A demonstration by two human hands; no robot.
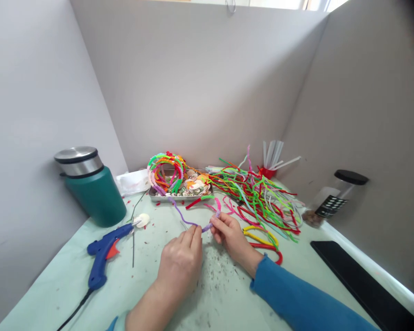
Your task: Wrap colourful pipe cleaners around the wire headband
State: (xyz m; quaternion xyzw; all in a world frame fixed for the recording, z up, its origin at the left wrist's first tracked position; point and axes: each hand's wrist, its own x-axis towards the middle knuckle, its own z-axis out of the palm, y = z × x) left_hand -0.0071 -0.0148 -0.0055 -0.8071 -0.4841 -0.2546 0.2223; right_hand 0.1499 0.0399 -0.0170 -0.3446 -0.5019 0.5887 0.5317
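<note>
A purple pipe cleaner runs between my two hands, its thin loose end curving up and to the left. My left hand is closed with its fingertips on the purple strand. Close beside it, my right hand pinches a thicker, wound purple stretch between thumb and fingers. From there the strip bends up into a pink part, then a green part and a red part. Just behind my hands, a metal tray holds a bundle of colourful wound rings and a heap of small pale pieces.
A blue glue gun with its cord lies left, its nozzle by a white disc. Behind it stands a green bottle. Right are piled pipe cleaners, glue sticks, a clear jar and a black slab.
</note>
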